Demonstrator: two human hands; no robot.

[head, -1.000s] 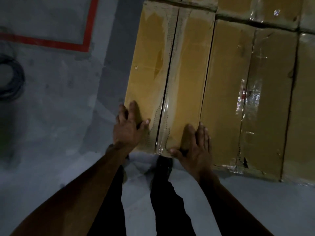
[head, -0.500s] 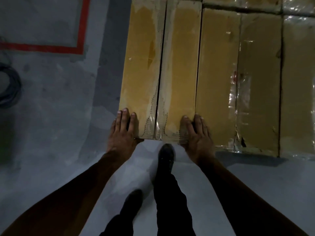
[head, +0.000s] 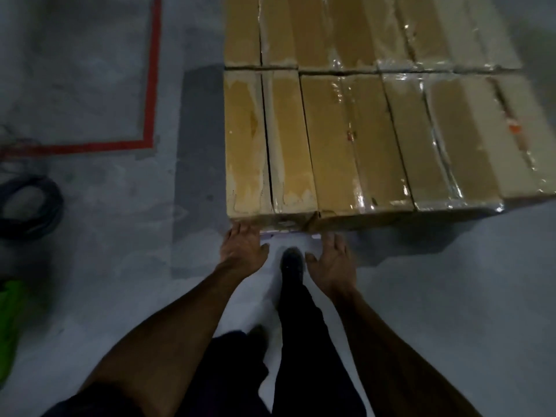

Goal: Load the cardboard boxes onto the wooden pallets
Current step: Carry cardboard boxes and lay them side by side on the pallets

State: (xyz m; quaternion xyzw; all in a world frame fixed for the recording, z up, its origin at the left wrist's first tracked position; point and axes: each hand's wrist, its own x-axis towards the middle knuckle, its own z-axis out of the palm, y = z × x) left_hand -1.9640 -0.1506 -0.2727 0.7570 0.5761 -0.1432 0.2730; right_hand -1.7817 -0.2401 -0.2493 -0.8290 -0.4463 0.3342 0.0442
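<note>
Cardboard box (head: 270, 145), both hands (head: 243, 251) (head: 329, 260) flat against its near end.

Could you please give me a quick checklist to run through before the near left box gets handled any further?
1. Left hand at the near end of the near left box: ok, by its left corner.
2. Right hand at the same end: ok, by its right corner.
3. Fingers under the box: cannot tell, fingertips are hidden.
4. Box in line with its neighbour box: ok, the near edges look flush.
5. Footing: ok, shoe on bare floor.
6. Pallet under the boxes: cannot tell, none shows.
</note>
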